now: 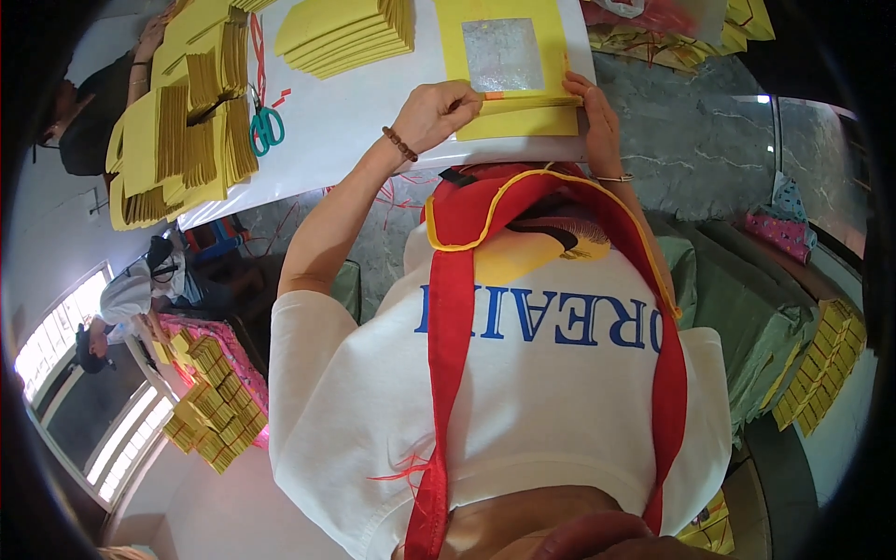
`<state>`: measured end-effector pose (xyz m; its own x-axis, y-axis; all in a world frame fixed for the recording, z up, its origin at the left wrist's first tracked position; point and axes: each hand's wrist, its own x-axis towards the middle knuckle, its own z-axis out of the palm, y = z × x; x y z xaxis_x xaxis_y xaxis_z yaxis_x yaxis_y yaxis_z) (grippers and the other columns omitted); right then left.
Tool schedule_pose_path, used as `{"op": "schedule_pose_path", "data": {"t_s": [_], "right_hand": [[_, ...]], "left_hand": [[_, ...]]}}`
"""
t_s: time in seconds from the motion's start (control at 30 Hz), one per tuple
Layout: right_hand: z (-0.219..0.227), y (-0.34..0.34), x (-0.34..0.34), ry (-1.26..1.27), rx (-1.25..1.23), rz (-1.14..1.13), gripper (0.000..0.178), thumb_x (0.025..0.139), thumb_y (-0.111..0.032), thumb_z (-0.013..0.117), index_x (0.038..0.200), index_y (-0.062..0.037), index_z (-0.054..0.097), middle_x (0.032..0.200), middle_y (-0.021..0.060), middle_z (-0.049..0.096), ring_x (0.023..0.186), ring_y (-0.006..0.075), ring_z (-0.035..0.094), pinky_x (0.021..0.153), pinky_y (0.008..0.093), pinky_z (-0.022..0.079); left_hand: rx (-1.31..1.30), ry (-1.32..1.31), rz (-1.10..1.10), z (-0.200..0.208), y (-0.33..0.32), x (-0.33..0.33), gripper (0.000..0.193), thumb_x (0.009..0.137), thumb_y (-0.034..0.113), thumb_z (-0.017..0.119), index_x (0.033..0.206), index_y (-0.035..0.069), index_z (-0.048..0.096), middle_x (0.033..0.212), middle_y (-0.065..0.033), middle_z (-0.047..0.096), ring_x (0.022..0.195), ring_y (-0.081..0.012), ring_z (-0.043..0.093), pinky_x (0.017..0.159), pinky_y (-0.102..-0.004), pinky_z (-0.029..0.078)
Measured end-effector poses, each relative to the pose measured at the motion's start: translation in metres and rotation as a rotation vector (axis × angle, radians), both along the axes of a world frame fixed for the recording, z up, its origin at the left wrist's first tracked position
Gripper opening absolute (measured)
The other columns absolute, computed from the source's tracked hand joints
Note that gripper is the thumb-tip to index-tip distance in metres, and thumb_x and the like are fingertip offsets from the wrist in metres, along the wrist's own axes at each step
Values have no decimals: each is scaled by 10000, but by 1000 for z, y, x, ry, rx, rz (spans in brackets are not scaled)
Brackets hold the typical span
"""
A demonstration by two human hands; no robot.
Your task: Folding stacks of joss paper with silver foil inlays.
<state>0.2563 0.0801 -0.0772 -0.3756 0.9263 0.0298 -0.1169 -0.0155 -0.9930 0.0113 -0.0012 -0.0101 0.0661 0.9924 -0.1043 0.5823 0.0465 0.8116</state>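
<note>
Left grip [437, 114] curled, right grip [602, 119] alongside — both at yellow paper [523, 123]

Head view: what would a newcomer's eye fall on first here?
Probably the bright red apron with yellow edging, over the white shirt in mid-picture. Next, the yellow paper with its silvery square on the white table, between the left hand and the right hand. The teal-handled scissors also stand out, beside yellow stacks at left.
</note>
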Motion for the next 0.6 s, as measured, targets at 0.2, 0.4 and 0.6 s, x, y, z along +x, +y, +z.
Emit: {"op": "schedule_pose_path", "data": {"t_s": [0.2, 0.4, 0.6], "right_hand": [[1, 0, -2, 11, -16, -5, 378, 991, -243, 355, 1058, 25, 613, 1240, 106, 526, 1173, 185, 455, 1009, 285, 313], [-1, 1, 1, 34, -17, 4, 326, 966, -223, 419, 1084, 20, 601, 1246, 98, 526, 1160, 179, 467, 994, 284, 333], [-3, -3, -4, -63, 17, -14, 306, 807, -99, 658, 1098, -26, 595, 1233, 70, 529, 1103, 151, 505, 909, 265, 411]], "left_hand": [[-48, -50, 3, -4, 4, -3, 189, 806, 190, 586, 805, 9, 638, 649, -91, 614, 547, -150, 557, 528, -284, 445], [-78, -116, 34, -12, 6, -6, 194, 815, 188, 581, 816, 4, 642, 628, -63, 600, 555, -114, 540, 528, -267, 438], [-82, -200, 70, -13, 7, -6, 180, 819, 173, 579, 842, 7, 645, 626, -55, 591, 544, -106, 517, 524, -259, 432]]}}
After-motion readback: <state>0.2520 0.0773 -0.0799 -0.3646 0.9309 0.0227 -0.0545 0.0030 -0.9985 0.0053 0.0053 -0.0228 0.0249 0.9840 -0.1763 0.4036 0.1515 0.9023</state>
